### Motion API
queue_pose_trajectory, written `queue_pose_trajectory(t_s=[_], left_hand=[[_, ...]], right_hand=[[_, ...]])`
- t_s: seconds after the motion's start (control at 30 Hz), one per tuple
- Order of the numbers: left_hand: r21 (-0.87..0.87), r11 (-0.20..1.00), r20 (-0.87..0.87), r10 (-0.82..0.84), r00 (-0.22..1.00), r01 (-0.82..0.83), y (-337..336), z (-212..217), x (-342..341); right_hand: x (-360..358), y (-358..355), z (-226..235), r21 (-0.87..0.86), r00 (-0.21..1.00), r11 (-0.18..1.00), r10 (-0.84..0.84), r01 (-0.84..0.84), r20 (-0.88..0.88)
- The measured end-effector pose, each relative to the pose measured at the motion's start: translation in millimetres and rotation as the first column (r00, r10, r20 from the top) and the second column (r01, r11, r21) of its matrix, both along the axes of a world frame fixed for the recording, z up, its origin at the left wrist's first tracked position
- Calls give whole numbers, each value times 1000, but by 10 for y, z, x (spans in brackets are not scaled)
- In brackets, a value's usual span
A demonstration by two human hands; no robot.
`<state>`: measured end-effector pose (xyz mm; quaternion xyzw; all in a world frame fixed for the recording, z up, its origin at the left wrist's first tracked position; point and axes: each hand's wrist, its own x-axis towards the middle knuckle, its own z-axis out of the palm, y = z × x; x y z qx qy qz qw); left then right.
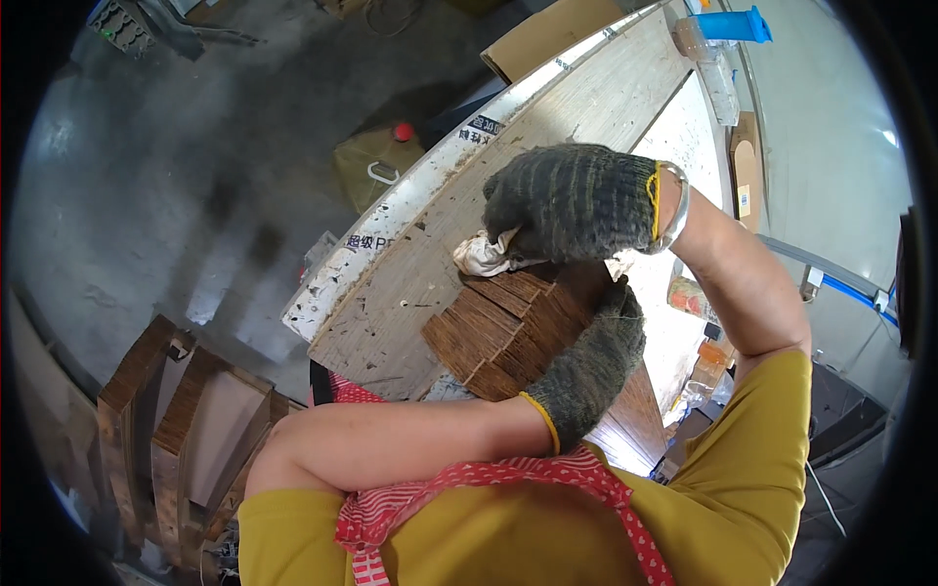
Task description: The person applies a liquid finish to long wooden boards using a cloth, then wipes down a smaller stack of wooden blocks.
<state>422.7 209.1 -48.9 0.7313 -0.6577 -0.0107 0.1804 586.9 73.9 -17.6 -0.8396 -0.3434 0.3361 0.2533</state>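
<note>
— Where did we have the wood block (pixel 508 337)?
— On the bench (pixel 430 264), our left hand (pixel 591 366) clasped at its four o'clock side, steadying it.
— And the right hand (pixel 572 200)?
— Closed over a rag (pixel 481 254), pressed at twelve o'clock to wipe.

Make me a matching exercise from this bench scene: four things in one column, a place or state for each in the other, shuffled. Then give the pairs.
Things
1. white crumpled rag
2. brown stepped stack of thin wooden pieces
3. clear plastic bottle with blue cap
4. olive jug with red cap

Places
A. on the floor beside the bench
B. lying at the far end of the bench
C. pressed under the gloved right hand
D. steadied at its near side by the gloved left hand

Pairs: 1-C, 2-D, 3-B, 4-A
</note>
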Motion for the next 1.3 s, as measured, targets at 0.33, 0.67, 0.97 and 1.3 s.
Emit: queue_pose_trajectory(t_s=[0.33, 0.67, 0.97, 1.3], left_hand=[[25, 999, 64, 26, 998, -27, 57, 92, 112], [-19, 1000, -14, 19, 1000, -20, 62, 42, 55], [-130, 984, -155, -144, 977, 125, 286, 173, 290], [10, 905, -695, 311, 648, -425, 1597, -140, 867]], right_hand=[[201, 395, 162, -432, 965, 863, 216, -261, -151], [172, 289, 0, -477, 939, 868, -38, -138, -341], [-843, -1137, 368, -312, 709, 830, -135, 463, 692], [-2520, -547, -100, 193, -347, -401, -901, 896, -262]])
